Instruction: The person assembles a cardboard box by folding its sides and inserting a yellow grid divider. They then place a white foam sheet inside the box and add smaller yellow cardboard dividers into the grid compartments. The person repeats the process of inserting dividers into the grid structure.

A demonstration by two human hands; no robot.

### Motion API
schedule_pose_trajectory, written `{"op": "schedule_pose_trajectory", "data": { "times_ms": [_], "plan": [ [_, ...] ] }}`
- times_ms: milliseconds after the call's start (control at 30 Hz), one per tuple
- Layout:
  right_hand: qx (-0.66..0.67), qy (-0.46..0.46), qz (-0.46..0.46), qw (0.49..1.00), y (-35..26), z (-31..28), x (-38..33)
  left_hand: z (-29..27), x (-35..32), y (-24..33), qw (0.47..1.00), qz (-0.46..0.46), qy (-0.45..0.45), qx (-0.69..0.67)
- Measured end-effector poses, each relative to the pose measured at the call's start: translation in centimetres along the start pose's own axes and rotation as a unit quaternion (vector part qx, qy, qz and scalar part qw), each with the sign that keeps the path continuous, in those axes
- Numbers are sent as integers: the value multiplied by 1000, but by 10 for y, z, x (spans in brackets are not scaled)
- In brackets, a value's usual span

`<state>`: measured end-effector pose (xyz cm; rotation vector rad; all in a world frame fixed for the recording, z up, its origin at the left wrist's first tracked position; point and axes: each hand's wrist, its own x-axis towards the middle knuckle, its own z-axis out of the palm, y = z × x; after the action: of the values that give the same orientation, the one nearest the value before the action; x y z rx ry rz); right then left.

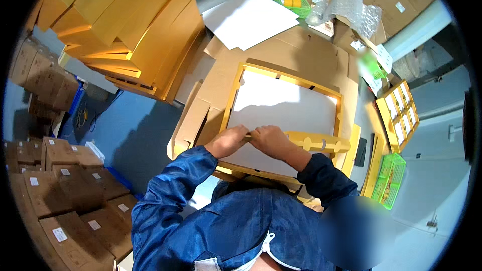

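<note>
A yellow frame (288, 75) with a white panel (281, 100) inside lies in front of me on flattened cardboard. Over its near part I hold a yellow slat (321, 143) with rounded notches; its right end reaches across the frame's right side. My left hand (228, 141) is closed at the slat's left end, fingers pinched. Close beside it, my right hand (271, 142) is closed round the slat from above. The fingertips nearly meet, and the part of the slat between them is mostly hidden.
Large yellow panels (120, 25) are stacked at the left. White sheets (251, 17) and a green basket (291, 0) with tape rolls lie at the back. A divided yellow frame (399, 115) and another green basket (389, 180) stand right. Brown cartons (75, 190) fill the lower left.
</note>
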<state>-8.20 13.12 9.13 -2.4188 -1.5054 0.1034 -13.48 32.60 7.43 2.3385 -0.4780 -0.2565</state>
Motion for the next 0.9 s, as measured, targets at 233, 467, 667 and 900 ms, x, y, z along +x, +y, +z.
{"op": "schedule_pose_trajectory", "data": {
  "times_ms": [233, 467, 667, 900],
  "plan": [
    [-41, 60, 2, 997, -8, 19, 15, -13, -5, -21, 987, -30, -6, -160],
    [57, -18, 63, 996, 4, 0, 31, -10, 5, -36, 998, -38, -14, -41],
    [-94, 38, 134, 986, 35, 31, 48, 9, 9, -45, 958, -179, 219, 53],
    [-68, 26, 105, 992, 34, 75, 77, 35, 14, -73, 967, -215, 133, 7]
  ]
}}
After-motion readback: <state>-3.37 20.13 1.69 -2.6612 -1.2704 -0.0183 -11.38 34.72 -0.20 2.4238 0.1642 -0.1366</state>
